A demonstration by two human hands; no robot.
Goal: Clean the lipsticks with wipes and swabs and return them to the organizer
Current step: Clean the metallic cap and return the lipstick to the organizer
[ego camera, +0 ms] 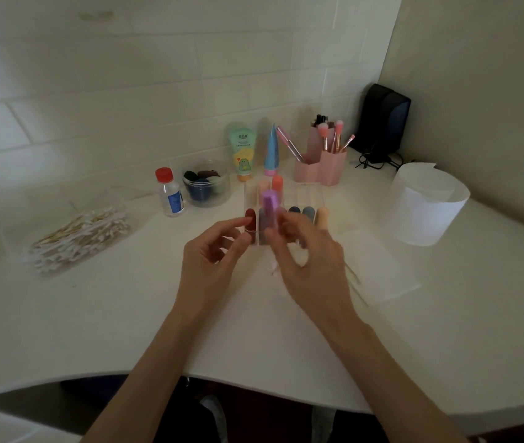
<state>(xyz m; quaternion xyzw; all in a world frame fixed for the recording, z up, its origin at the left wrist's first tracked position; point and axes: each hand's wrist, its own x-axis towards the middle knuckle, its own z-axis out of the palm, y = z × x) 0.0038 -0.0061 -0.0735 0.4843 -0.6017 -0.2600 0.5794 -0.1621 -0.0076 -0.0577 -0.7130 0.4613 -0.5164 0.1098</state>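
My right hand holds a purple lipstick upright just in front of the clear organizer. The organizer holds several lipsticks: a dark red one, dark blue ones, a peach one and orange and pink ones in the back row. My left hand is beside it with thumb and forefinger pinched near the dark red lipstick; what it pinches is too small to tell. A white wipe lies flat to the right, with used swabs on its near edge.
A clear box of cotton swabs sits at left. A red-capped bottle, a jar of sponges, two tubes, a pink brush holder, a white tissue roll and a black speaker line the back.
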